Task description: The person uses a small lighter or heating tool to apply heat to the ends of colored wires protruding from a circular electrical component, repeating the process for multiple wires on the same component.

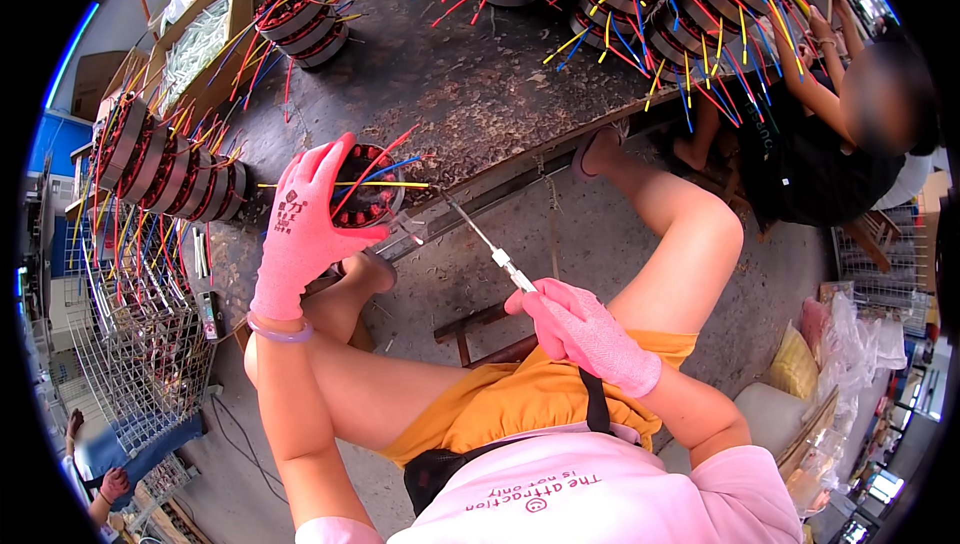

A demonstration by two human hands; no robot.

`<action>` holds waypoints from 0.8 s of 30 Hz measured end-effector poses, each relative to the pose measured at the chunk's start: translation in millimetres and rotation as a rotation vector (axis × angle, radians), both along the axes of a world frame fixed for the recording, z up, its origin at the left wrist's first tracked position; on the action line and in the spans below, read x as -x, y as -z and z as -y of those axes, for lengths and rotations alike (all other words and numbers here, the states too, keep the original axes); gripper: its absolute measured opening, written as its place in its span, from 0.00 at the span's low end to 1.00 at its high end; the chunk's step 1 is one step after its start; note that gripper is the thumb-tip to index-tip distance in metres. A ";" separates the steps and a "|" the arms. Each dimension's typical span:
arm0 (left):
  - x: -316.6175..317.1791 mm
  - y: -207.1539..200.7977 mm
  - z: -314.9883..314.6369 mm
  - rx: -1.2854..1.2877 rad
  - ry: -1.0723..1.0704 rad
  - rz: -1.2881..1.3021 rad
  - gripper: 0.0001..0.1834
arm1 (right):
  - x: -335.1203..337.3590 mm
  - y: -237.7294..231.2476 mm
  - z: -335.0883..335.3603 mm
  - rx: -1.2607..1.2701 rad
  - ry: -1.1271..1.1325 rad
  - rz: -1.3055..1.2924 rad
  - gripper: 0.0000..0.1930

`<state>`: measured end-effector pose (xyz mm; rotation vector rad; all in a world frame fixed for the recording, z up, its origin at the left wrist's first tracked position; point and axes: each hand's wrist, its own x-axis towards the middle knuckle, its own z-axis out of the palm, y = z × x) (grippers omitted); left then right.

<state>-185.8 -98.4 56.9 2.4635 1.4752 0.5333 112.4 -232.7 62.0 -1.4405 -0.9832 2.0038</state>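
Note:
At the table's near edge sits a motor stator [368, 208] with dark red windings and red, blue and yellow lead wires pointing right. My left hand [300, 229], in a pink glove, grips its left side, fingers over the far rim and thumb along the near one. In my right hand [590, 334], also gloved in pink, is a slim tool [507, 262] with a white collar and a thin metal shaft. The shaft points up and left, its tip close to the end of the yellow wire [405, 184]; whether they touch I cannot tell.
Stacked stators [165, 169] lie at the left, another stack [300, 26] stands farther back, and several crowd the far right. A carton [205, 49] holds pale slim pieces. Left of my legs is a wire basket [140, 344]. A co-worker [820, 134] sits at the right.

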 end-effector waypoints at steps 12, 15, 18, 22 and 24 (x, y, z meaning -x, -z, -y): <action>-4.2 -2.7 0.4 0.002 -0.017 0.005 0.52 | -0.7 -0.2 -1.7 -0.005 -0.010 0.037 0.17; -5.2 -3.8 0.5 0.006 -0.026 -0.014 0.52 | -2.2 1.0 -0.6 -0.020 -0.016 0.039 0.17; -5.9 -4.2 1.5 0.005 -0.039 -0.013 0.52 | -2.9 1.5 -0.6 -0.043 -0.022 0.038 0.17; -7.1 -5.8 2.0 0.008 -0.038 -0.019 0.52 | -1.9 0.9 -0.8 -0.053 -0.009 0.017 0.17; -6.9 -6.0 2.3 0.006 -0.038 -0.021 0.52 | -2.0 -0.5 -1.1 -0.041 -0.012 0.026 0.17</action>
